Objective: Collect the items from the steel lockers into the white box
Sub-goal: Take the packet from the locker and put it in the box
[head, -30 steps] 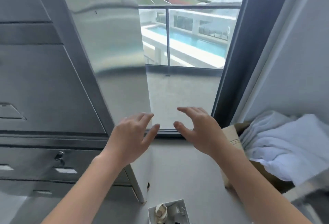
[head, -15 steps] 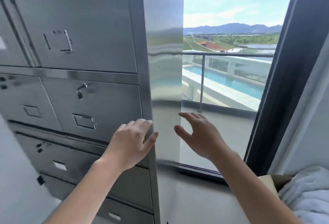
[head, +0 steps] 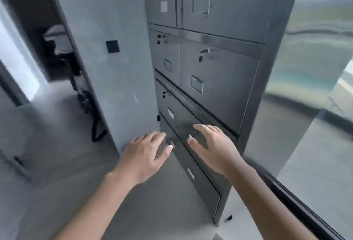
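Hands: left hand (head: 143, 155) and right hand (head: 214, 148), both bare, held palm-forward side by side with fingers loosely spread, gripping nothing. The right fingertips (head: 200, 128) lie over a lower door front; motion blur leaves it unclear whether they touch it.

Steel lockers (head: 219, 96): one upright cabinet directly ahead of the hands, standing on the floor (head: 57, 173) between a wall and a window. Its front is dull, brushed grey sheet metal divided into flat rectangular doors, all closed. Four rows are in view. The upper two rows show two doors each, a narrow one on the left and a wider one on the right. The two lower rows are partly covered by the hands, so their doors cannot be counted. Several fronts carry a small rectangular label frame (head: 197, 84). One small lever handle (head: 205, 50) sits on the wide second-row door.

Side panel (head: 305, 58): polished and mirror-like, with wavy, distorted reflections, unlike the matte front.

Surroundings: a smooth pale grey wall (head: 114, 87) touching the cabinet's left edge, bearing one black square plate (head: 112, 46); a dark window frame (head: 298, 203) running along the floor at right; dark, blurred equipment (head: 63, 54) in the doorway at far left.
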`<state>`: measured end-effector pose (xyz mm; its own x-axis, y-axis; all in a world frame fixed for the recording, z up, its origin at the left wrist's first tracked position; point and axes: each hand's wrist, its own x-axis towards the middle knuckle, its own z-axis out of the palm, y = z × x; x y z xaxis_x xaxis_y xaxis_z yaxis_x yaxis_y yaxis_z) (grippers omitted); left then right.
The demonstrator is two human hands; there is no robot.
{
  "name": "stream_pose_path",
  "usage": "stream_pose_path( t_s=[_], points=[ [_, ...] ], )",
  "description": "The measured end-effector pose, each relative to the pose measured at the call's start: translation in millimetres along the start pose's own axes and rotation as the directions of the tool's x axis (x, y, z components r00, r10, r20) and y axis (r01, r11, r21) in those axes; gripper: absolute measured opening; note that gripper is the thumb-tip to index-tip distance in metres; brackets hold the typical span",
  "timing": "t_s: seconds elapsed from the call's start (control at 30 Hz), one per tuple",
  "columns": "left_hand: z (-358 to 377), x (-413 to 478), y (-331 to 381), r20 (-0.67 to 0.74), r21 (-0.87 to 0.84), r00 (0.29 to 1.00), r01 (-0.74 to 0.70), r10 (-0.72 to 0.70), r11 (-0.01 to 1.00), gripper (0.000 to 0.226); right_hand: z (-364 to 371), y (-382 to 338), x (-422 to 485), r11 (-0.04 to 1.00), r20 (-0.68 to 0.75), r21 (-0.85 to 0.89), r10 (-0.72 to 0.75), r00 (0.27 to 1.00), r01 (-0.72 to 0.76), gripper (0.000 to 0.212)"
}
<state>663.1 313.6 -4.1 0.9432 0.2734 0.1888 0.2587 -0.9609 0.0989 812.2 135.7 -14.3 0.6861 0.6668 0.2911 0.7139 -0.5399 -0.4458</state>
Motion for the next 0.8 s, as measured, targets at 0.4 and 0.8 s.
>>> stream_pose_path(
  t_s=[0.4, 0.8],
  points=[
    [-116, -248, -131, -0.277, 0.074, 0.801, 0.569, -0.531, 0.819, 0.071, 73, -273, -16, 0.827, 0.151, 0.243, -0.549, 0.822, 0.507, 0.06],
    [-158, -471, -220, -0.321, 0.057, 0.64, 0.749, -0.698, 0.66, 0.056, 167, -477, -125, 0.693, 0.204, 0.348, -0.713, 0.671, 0.631, 0.056]
  ],
)
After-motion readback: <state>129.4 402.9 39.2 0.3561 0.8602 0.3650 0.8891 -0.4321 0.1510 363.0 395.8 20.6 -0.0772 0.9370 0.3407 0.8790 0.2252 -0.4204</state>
